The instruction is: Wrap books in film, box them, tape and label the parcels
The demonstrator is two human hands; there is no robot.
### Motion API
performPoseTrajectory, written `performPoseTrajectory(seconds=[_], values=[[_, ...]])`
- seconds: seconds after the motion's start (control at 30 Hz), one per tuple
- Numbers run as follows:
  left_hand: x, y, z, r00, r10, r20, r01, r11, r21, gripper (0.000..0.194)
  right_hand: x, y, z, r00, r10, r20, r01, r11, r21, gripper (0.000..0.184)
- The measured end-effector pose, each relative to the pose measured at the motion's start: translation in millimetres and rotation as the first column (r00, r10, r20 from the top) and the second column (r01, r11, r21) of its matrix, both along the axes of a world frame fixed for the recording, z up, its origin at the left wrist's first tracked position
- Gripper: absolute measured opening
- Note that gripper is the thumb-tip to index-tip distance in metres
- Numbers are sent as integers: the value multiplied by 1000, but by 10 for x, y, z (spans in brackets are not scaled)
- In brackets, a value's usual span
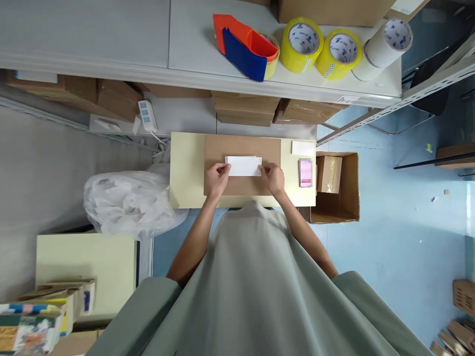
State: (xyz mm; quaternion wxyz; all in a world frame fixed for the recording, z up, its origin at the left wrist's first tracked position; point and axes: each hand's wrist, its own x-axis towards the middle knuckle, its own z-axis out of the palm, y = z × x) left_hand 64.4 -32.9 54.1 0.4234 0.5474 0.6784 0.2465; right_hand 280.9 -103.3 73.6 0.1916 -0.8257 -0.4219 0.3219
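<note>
A white rectangular card or thin box (pixel 243 166) is held level between my two hands over the table's middle. My left hand (pixel 217 180) pinches its left end, and my right hand (pixel 272 179) pinches its right end. Another white edge shows just behind it, so there may be more than one layer. Beneath lies a flat brown cardboard sheet (pixel 243 143) on the pale yellow table (pixel 187 170). To the right of my right hand are a small white box (pixel 302 148) and a pink-faced rectangular item (pixel 306 173), perhaps a phone.
Above, a shelf (pixel 111 39) carries a red-and-blue tape dispenser (pixel 245 47) and yellow tape rolls (pixel 302 42). An open carton (pixel 351 198) stands right of the table. At left sit a plastic bag of white scraps (pixel 128 202) and a power strip (pixel 147 116).
</note>
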Motion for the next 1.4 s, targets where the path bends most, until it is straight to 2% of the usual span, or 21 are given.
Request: performPoseTrajectory(seconds=[0.17,0.4,0.6,0.77,0.83,0.93,1.0,1.07,1.1,1.17,1.23,1.3,1.4], values=[[39,68,-28,990,-93,-105,85,994,-72,26,-32,83,-93,998,19,54,-13,994,-111,28],[78,90,-51,965,-134,-225,120,990,-75,28,-24,134,-184,996,33,87,-21,990,-136,32],[114,111,-178,976,-78,-204,80,997,-1,23,-53,152,-202,995,21,93,-10,993,-118,35],[151,89,-244,969,-84,-231,89,996,10,21,-87,158,-238,993,16,114,-3,994,-112,31],[141,70,-242,970,-82,-231,92,995,35,21,-80,142,-265,992,-1,124,10,997,-74,28],[119,30,-192,964,-97,-247,113,992,53,31,-85,84,-274,990,2,142,6,999,-52,32],[142,-18,-141,954,-144,-262,171,982,82,36,-138,28,-256,981,68,184,-62,997,-39,40],[210,-89,-103,930,-267,-254,314,935,168,42,-246,-28,-242,947,214,239,-226,974,23,51],[254,-130,-95,900,-362,-242,414,883,220,48,-315,-52,-244,913,312,261,-338,939,59,57],[328,-207,-108,800,-552,-236,600,749,283,63,-456,-88,-274,817,502,282,-543,835,86,69],[341,-254,-142,699,-662,-272,715,648,261,73,-553,-115,-330,740,614,274,-650,757,61,75],[275,-255,-173,645,-684,-341,761,619,197,76,-562,-154,-386,730,622,283,-657,753,39,76],[98,-191,-179,624,-649,-436,758,639,132,78,-396,-265,-429,792,512,331,-556,830,46,76]])
